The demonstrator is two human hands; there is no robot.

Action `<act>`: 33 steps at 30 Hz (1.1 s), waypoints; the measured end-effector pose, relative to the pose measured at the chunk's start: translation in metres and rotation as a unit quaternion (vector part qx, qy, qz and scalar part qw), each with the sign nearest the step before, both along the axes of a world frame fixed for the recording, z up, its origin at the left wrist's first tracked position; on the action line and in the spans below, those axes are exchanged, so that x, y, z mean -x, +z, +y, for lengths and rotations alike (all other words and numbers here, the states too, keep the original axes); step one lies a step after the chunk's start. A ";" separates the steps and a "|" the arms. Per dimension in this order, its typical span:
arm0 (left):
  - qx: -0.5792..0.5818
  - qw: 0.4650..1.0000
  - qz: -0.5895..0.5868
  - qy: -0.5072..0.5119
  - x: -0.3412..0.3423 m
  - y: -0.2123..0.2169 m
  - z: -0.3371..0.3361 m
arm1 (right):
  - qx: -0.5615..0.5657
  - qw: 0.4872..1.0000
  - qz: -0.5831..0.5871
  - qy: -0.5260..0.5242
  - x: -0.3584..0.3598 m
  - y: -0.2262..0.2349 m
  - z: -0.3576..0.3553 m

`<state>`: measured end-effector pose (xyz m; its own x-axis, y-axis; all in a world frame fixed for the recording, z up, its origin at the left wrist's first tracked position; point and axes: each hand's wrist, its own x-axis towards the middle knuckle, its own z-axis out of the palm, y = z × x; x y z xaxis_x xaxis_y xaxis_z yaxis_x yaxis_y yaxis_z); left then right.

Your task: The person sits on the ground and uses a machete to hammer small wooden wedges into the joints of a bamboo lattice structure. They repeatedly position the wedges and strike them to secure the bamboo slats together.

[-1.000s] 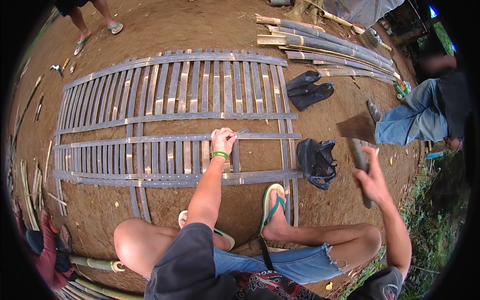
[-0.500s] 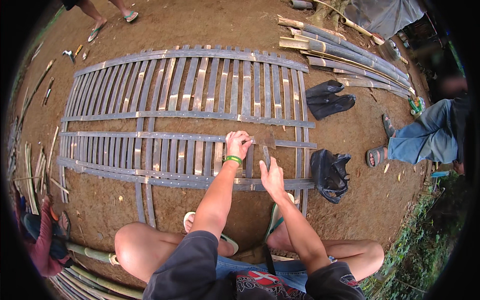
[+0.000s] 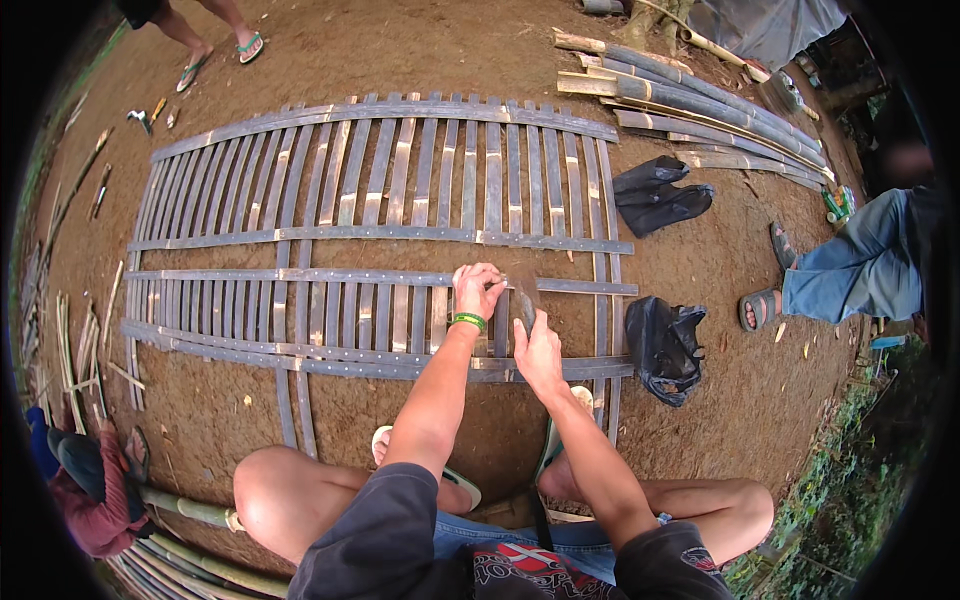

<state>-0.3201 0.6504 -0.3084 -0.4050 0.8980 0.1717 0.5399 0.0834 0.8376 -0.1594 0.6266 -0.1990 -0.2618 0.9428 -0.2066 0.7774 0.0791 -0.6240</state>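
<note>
A slatted panel of dark split bamboo lies on the ground before me, its cross rails dotted with small shiny nail heads. My left hand, with a green band at the wrist, rests on the nearer middle rail. Its fingers are pinched there over something too small to make out. My right hand grips a hammer by its handle. The hammer's head is smeared by motion, close beside the left fingertips and over the rail.
Black plastic bags lie right of the panel. Bamboo poles are piled at the far right. A person in jeans is at the right, another in a red sleeve at the lower left. A tool lies far left.
The hammer in my right hand has shifted slightly left and is now more blurred. My left hand keeps its pinch on the rail. The whole view has moved slightly.
</note>
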 end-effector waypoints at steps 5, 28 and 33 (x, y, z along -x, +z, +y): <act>-0.016 1.000 0.010 0.009 0.005 -0.005 -0.002 | 0.041 0.999 0.006 0.001 0.005 0.011 0.011; 0.007 1.000 0.009 0.001 -0.001 0.009 0.001 | 0.045 0.997 0.023 -0.063 -0.006 -0.002 -0.001; 0.011 1.000 0.007 -0.002 0.004 0.007 0.000 | 0.039 0.997 0.042 -0.044 -0.002 0.002 0.005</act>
